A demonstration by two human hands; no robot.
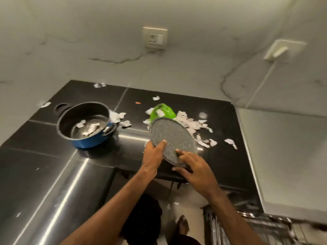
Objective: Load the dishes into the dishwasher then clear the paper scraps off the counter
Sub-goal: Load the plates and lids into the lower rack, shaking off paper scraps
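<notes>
Left hand (153,154) gripping plate (169,134), black counter (223,119), marbled wall (88,32)

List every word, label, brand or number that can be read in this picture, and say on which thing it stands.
No text can be read in this view.
Cream square wall socket plate: markings too blurred to read.
Torn white paper scraps: any print too blurred to read.
Bright green plastic bag: no print visible.
Blue round cooking pot: no brand visible.
Speckled grey round plate: no marks visible.
</notes>
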